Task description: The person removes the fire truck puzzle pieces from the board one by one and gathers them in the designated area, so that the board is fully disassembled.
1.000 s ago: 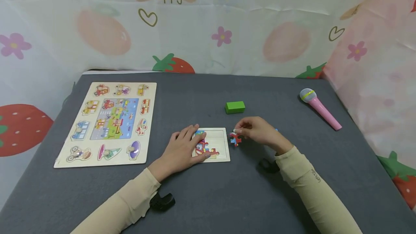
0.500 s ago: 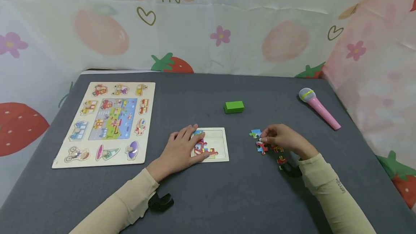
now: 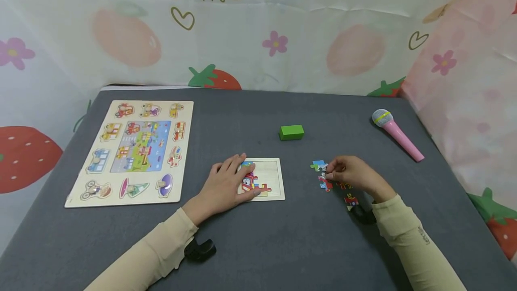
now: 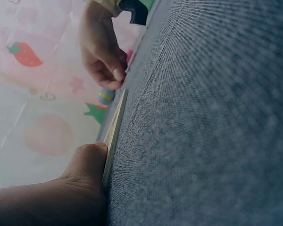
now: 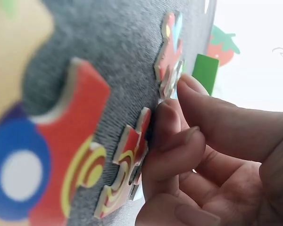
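My left hand (image 3: 224, 187) rests spread over the left side of a small wooden puzzle board (image 3: 275, 169), covering part of it. Red picture pieces (image 3: 248, 184) lie inside its frame. Seen from the left wrist, the thumb (image 4: 87, 162) touches the board's edge (image 4: 114, 129). To the right, my right hand (image 3: 350, 173) is low over the loose pieces, thumb and forefinger pinching the end of a red and light-blue jigsaw piece (image 5: 169, 59). A blue-green piece (image 3: 317, 165) lies just beyond it. Red and yellow pieces (image 5: 122, 174) lie beneath the hand, partly hidden.
A large peg puzzle board (image 3: 179, 183) with vehicle pictures lies at the left. Behind the small board stands a green block (image 3: 291, 132). A pink toy microphone (image 3: 397, 136) lies at the back right of the grey table (image 3: 258, 246).
My right hand has moved right, away from the small board, taking the red and light-blue jigsaw piece to the other loose pieces. The left hand stays on the board.
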Motion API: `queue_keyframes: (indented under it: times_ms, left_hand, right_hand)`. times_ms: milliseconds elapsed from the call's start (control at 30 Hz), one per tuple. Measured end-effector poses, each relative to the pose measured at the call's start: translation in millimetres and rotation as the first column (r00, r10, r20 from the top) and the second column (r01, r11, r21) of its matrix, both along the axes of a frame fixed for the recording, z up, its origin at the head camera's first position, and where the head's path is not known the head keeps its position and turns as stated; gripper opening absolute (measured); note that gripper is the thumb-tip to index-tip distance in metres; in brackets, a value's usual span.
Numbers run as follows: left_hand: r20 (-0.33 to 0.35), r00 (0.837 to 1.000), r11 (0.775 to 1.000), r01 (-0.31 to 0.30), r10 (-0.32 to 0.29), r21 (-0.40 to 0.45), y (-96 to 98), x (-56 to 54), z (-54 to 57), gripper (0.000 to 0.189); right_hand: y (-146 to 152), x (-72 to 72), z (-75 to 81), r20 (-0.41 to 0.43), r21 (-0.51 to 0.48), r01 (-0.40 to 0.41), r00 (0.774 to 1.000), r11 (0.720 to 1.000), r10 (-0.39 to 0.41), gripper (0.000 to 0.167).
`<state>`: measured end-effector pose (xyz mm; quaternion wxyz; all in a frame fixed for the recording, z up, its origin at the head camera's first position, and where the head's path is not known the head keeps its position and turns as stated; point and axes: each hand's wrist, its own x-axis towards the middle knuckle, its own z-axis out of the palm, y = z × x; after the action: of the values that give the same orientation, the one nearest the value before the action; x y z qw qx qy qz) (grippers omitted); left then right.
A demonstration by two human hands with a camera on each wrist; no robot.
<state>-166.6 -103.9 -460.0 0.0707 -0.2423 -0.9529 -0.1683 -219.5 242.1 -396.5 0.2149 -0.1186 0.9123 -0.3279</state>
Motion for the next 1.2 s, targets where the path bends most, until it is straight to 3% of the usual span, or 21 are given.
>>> queue_keyframes:
  times_ms: [367, 900, 1033, 1200]
  left_hand:
    - [-0.003, 1.0, 1.0, -0.01, 0.01, -0.001, -1.3, 1.0, 1.1, 0.068]
    - [0.001, 1.0, 1.0, -0.007, 0.007, -0.01, -2.5, -0.6, 0.9, 0.068]
    - [0.031, 0.999, 1.0, -0.014, 0.014, -0.014, -1.8, -0.8, 0.0, 0.069]
    - [0.02, 1.0, 1.0, -0.003, 0.003, -0.021, -0.7, -0.5, 0.2, 0.069]
  right_hand:
    - [-3, 4.5, -5.0, -0.054, 0.052, -0.048, 0.997, 0.998, 0.051, 0.009]
    - [-6, 5.9, -1.9, -0.06, 0.07, -0.067, 0.996, 0.995, 0.071, 0.011]
    - [-4, 3.8, 10.4, -0.108, 0.059, -0.023, 0.994, 0.998, 0.03, 0.018]
    - [-1, -0.8, 36.4, -0.177, 0.024, 0.112, 0.978, 0.993, -0.106, 0.036]
